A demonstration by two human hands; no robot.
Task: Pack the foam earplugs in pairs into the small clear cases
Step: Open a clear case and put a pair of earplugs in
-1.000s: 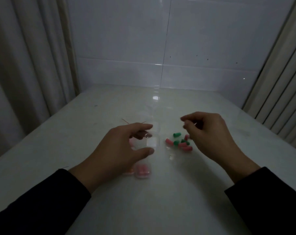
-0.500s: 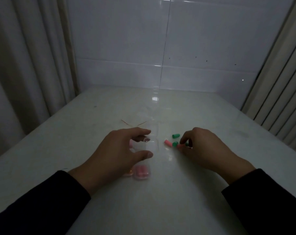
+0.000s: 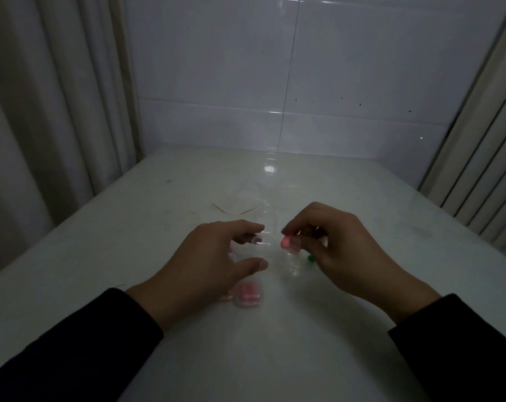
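Here, a pink foam earplug [image 3: 285,243], rounded at its exposed end, is pinched between the thumb and fingertips of the right hand [image 3: 337,248], raised just above the table [image 3: 318,338]. Immediately to its left lies an open clear case [image 3: 265,242], nearly invisible in the dim light and traced only by faint glints along its edges. The left hand [image 3: 205,262] grips this case, forefinger curled over the far edge and thumb set against the near edge. A green earplug [image 3: 311,258] shows partly below the right hand, resting on the table; the remainder of the loose earplugs is hidden behind that hand. Near the left wrist sits a closed clear case [image 3: 248,294] holding pink earplugs, its rounded-square outline blurred; whether it contains exactly two cannot be told. Beside it, partly under the left hand, a second case [image 3: 226,297] is faintly visible. Both forearms wear dark sleeves [image 3: 80,343]. The table is pale, glossy and lightly scuffed, with a bright reflected spot toward its far edge. A thin brownish strand [image 3: 234,211] lies beyond the left hand. Behind the table stands a wall of large white tiles [image 3: 333,82]; pale curtains [image 3: 43,111] hang at the left, and vertical slats [image 3: 484,169] border the right
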